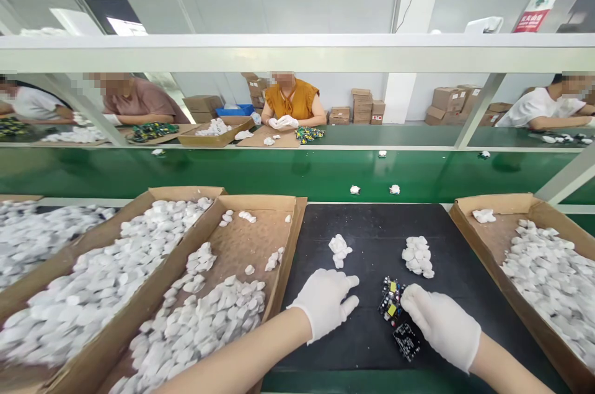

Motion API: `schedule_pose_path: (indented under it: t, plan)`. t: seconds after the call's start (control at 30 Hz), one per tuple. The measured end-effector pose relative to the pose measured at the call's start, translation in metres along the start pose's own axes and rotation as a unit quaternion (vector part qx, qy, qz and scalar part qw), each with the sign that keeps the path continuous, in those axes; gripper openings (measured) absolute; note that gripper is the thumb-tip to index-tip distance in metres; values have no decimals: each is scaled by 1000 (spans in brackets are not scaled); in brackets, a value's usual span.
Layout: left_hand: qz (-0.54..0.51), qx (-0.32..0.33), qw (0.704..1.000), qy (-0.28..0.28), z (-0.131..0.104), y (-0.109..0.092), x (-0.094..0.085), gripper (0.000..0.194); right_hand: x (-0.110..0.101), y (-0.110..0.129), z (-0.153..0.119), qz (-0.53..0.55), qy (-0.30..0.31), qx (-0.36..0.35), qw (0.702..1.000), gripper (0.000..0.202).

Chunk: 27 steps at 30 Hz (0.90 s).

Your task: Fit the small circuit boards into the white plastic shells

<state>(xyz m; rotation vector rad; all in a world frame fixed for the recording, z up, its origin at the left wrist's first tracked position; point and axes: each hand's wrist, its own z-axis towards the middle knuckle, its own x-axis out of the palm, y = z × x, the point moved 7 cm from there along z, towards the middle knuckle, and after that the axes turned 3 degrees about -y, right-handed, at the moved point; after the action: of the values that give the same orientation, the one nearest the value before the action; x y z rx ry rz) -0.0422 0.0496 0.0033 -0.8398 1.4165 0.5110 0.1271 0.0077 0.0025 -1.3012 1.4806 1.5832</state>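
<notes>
Beside green conveyor: black mat, circuit boards

glossy belt, matt mat, cardboard trays, cloth gloves.

- Circuit boards: clustered, yellow components showing, lower right of centre.
- Dark board: lying askew just below them.
- White pieces: small loose heap, just below centre.
- Second white heap: rounder, farther right.

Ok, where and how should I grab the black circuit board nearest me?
Probably pinch the circuit board by opposite edges, coming from the near side with the right hand: it shows a flat face, and boards with yellow parts crowd its far side.
</notes>
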Motion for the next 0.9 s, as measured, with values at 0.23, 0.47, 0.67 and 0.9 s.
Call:
schedule_pose_path:
  t: [0.23,0.47,0.67,0.9]
  plan:
    - [-6,-2,1000,2,0,-1,-2,26,-5,42,10,-227,13,-193,955,32]
    - [-11,-2,1000,-19,-1,0,-4,23,13,55,37,-305,92,-229,920,33]
    - [-90,-67,990,-84,-1,15,-15,58,-1,59,69,-136,-19,-139,981,31]
    - [-459,-94,855,-222,-1,31,-23,52,-15,60,77,274,-73,-87,955,40]
